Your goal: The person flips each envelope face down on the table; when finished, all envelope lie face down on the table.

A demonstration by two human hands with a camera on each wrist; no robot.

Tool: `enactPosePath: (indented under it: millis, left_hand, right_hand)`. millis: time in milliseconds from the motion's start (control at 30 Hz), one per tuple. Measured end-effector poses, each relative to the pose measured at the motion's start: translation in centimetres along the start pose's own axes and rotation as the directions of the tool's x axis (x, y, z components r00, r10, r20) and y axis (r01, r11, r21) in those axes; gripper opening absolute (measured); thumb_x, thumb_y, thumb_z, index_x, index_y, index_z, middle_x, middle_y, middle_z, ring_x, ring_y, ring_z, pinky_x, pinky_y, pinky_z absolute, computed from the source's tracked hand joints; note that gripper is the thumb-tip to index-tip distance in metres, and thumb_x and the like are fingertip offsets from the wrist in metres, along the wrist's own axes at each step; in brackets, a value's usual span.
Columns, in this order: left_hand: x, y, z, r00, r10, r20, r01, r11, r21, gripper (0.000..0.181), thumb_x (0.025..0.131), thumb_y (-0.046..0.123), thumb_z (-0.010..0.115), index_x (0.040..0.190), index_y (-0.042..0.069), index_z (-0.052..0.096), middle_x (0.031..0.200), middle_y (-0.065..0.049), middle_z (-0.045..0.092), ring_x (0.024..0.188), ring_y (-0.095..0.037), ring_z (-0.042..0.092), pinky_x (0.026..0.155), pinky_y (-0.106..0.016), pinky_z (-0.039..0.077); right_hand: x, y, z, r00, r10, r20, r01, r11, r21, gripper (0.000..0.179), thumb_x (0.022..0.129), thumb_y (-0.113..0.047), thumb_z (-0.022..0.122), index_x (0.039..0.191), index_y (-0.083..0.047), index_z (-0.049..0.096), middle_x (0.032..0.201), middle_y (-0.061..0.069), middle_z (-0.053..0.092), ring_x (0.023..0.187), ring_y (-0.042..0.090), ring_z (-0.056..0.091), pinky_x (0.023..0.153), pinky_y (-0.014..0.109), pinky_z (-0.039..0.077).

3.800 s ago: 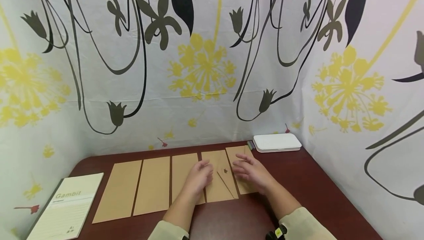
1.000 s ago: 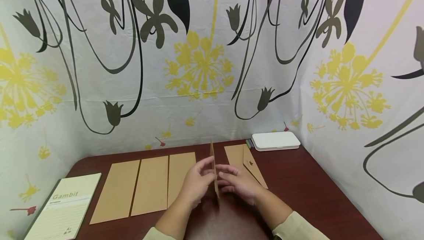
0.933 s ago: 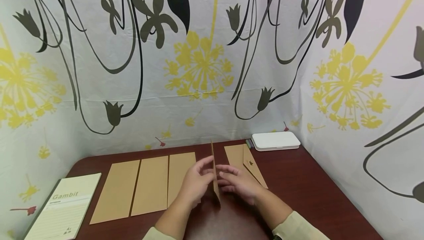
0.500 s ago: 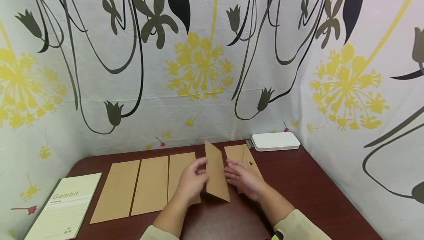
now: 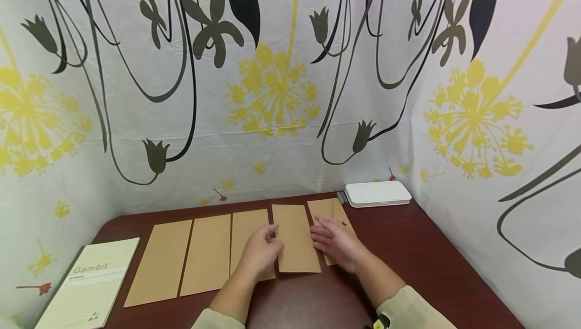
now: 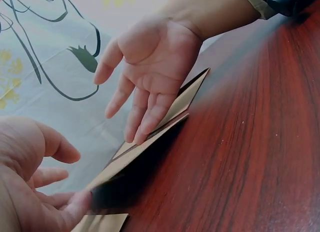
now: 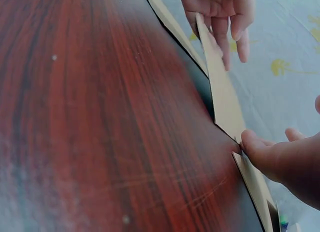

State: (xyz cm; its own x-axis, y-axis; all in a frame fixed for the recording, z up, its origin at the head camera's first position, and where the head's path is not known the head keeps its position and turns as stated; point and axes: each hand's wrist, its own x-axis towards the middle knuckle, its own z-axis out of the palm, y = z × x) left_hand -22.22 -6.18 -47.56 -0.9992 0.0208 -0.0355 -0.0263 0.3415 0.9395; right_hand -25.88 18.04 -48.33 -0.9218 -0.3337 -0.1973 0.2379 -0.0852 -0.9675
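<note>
A brown kraft envelope (image 5: 297, 238), plain side up, lies tilted low over the table. My left hand (image 5: 260, 252) pinches its left long edge, thumb on top. In the right wrist view that edge of the envelope (image 6: 135, 154) stands raised, with dark shadow beneath. My right hand (image 5: 338, 244), fingers straight, is at the right edge, over another envelope (image 5: 323, 210) with a flap line and small dark print. The right wrist view has my right thumb close to the envelope's corner.
Three more kraft envelopes (image 5: 206, 256) lie in a row to the left. A Gambit notebook (image 5: 88, 286) sits at the far left. At the back right are a white case (image 5: 378, 194) and a small grey-green item (image 5: 342, 198). Patterned cloth (image 5: 281, 167) walls the table.
The fourth envelope, flap side up at first, was lifted on edge between both hands, turned over and lowered plain side up. The rightmost envelope was shifted earlier; my right hand has drawn rightward.
</note>
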Motion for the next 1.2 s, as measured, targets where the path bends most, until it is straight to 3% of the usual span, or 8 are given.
enactPosePath:
  millis: [200,400,500,633,833,933,1200]
  left_hand:
    - [-0.1,-0.2,0.2,0.998,-0.003,0.056,-0.002,0.995,0.1,0.063,0.093,0.014,0.063,0.153,0.002,0.056,0.155,-0.025,0.059,0.125,-0.033,0.063,0.083,-0.036,0.056]
    - [-0.2,-0.1,0.6,0.999,0.029,0.043,-0.036,0.986,0.166,0.06,0.092,0.018,0.062,0.15,0.002,0.059,0.149,-0.026,0.063,0.135,-0.04,0.062,0.102,-0.053,0.055]
    - [-0.4,0.0,1.1,0.999,0.038,0.026,-0.04,0.993,0.115,0.062,0.093,0.017,0.063,0.152,0.002,0.057,0.15,-0.026,0.062,0.137,-0.043,0.061,0.106,-0.057,0.055]
    - [-0.7,0.3,2.4,0.999,0.03,0.027,-0.028,0.998,-0.049,0.067,0.094,0.016,0.067,0.157,0.001,0.048,0.154,-0.023,0.059,0.141,-0.044,0.058,0.113,-0.059,0.052]
    - [-1.2,1.3,4.8,0.995,0.001,0.098,0.022,0.971,-0.236,0.075,0.094,0.017,0.067,0.163,0.003,0.038,0.157,-0.023,0.055,0.144,-0.045,0.055,0.111,-0.056,0.055]
    - [-1.2,1.9,5.9,0.99,-0.002,0.138,0.04,0.961,-0.273,0.076,0.095,0.017,0.066,0.164,0.003,0.036,0.16,-0.025,0.051,0.144,-0.046,0.053,0.109,-0.056,0.056]
    - [-0.3,3.2,7.8,0.981,-0.012,0.194,0.059,0.97,-0.238,0.077,0.097,0.023,0.067,0.164,0.003,0.036,0.162,-0.028,0.048,0.146,-0.048,0.052,0.115,-0.06,0.051]
  right_hand:
    - [0.0,0.1,-0.1,1.0,-0.009,-0.016,0.009,1.0,-0.005,0.07,0.115,-0.041,0.043,0.168,-0.001,0.024,0.168,0.037,0.034,0.157,0.05,0.037,0.128,0.057,0.038]
    - [0.0,-0.1,-0.4,1.0,-0.011,-0.016,0.011,1.0,-0.01,0.069,0.115,-0.04,0.043,0.168,-0.001,0.023,0.168,0.035,0.035,0.156,0.049,0.04,0.125,0.053,0.044]
    - [0.0,-0.4,-0.9,0.999,-0.014,-0.04,0.013,1.0,-0.007,0.069,0.115,-0.04,0.045,0.168,-0.001,0.026,0.166,0.033,0.04,0.15,0.045,0.05,0.116,0.044,0.053]
    - [-0.2,-0.9,-2.0,0.995,-0.034,-0.09,0.032,0.999,-0.028,0.067,0.114,-0.04,0.048,0.165,0.001,0.032,0.16,0.033,0.049,0.134,0.034,0.066,0.104,0.037,0.061]
    - [-0.8,-1.5,-4.8,0.981,-0.047,-0.191,0.026,0.993,-0.112,0.062,0.113,-0.039,0.051,0.158,0.002,0.041,0.147,0.029,0.061,0.114,0.023,0.072,0.091,0.034,0.062]
    - [-1.3,-1.8,-6.7,0.977,-0.042,-0.208,0.012,0.99,-0.143,0.062,0.114,-0.04,0.05,0.158,0.002,0.04,0.147,0.028,0.061,0.11,0.021,0.07,0.087,0.031,0.06]
    - [-2.3,-2.3,-10.6,0.981,-0.011,-0.191,-0.034,0.972,-0.23,0.067,0.115,-0.043,0.047,0.163,0.003,0.036,0.154,0.026,0.059,0.114,0.018,0.07,0.09,0.03,0.059]
